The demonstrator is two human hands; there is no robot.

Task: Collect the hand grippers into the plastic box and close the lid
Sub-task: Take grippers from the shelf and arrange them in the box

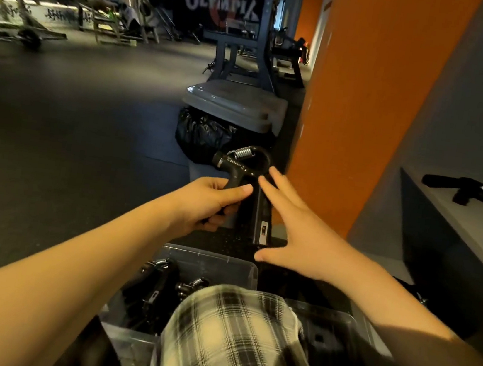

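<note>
My left hand (210, 203) grips one handle of a black hand gripper (244, 164) with a steel spring, held in the air in front of me. My right hand (292, 232) is beside it with fingers spread, its fingertips touching the gripper's other handle. Below, a clear plastic box (217, 264) sits on the floor with several black hand grippers (159, 285) inside. My plaid-covered knee (232, 335) hides part of the box. A clear lid (328, 332) lies to the right of the box. More black grippers (466, 189) rest on a shelf at the right.
A grey-lidded bin (235, 105) with a black bag stands ahead, next to an orange pillar (361, 106). A grey shelf ledge (444, 221) runs along the right. Gym benches and machines stand far back across the dark floor.
</note>
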